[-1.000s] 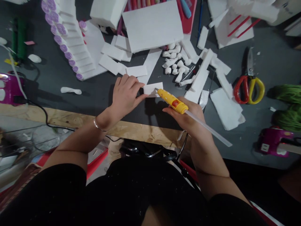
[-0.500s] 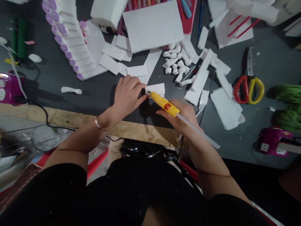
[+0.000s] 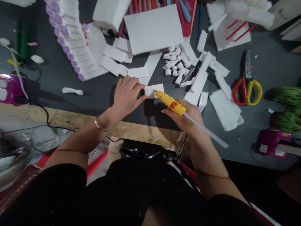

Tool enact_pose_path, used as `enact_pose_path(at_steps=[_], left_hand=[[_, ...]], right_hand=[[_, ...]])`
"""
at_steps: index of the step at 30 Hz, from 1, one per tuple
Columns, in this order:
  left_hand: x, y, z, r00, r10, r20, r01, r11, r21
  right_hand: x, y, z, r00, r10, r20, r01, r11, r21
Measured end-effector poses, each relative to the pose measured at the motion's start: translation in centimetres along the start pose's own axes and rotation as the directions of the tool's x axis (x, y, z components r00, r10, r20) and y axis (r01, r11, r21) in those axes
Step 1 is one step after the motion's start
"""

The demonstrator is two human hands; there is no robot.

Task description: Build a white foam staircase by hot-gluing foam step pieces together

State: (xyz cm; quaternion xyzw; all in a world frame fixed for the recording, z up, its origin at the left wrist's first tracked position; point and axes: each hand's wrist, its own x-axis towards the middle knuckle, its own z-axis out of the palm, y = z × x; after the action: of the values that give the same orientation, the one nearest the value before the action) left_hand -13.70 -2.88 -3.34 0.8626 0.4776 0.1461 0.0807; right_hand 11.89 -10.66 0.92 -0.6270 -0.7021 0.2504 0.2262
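My right hand (image 3: pixel 185 116) is closed round a yellow hot glue gun (image 3: pixel 171 103), with a long clear glue stick (image 3: pixel 207 130) jutting from its back end. The gun's nozzle points left, over a small white foam piece (image 3: pixel 156 89); whether it touches the surface I cannot tell. Thumb and fingertips of my left hand (image 3: pixel 128 94) pinch the left end of that piece near the table's front edge. More white strips (image 3: pixel 137 72) lie just beyond my left hand. A heap of small white bone-shaped pieces (image 3: pixel 176 59) sits past the gun.
Red-and-yellow scissors (image 3: pixel 246 84) lie at the right, near green yarn (image 3: pixel 282 110) and a purple power socket (image 3: pixel 274 142). A white stepped model (image 3: pixel 80 44) edged with purple rolls stands at the back left. Another purple socket (image 3: pixel 11 88) and its black cord are at the left.
My right hand has shifted the glue gun a little to the right, so its nozzle now sits over the middle of the foam piece. My left hand keeps its pinch.
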Motion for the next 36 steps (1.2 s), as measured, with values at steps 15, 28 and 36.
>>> enact_pose_path(at_steps=[15,28,36], left_hand=[[0.3,-1.0,-0.4,0.994,-0.037,-0.106,0.038,0.999,0.005],[2.9,-5.5,-0.4,0.998,-0.032,-0.051,0.038,0.992,0.117],[3.4,-2.9,-3.0,0.994,-0.108,0.009,0.108,0.973,-0.205]], right_hand=[[1.4,0.9,0.6,0.944,0.330,0.000,-0.269,0.769,0.580],[2.1,0.7,-0.8,0.922,0.377,-0.092,-0.179,0.624,0.761],[2.5,1.1,-0.7,0.913,0.393,-0.111,-0.179,0.628,0.757]])
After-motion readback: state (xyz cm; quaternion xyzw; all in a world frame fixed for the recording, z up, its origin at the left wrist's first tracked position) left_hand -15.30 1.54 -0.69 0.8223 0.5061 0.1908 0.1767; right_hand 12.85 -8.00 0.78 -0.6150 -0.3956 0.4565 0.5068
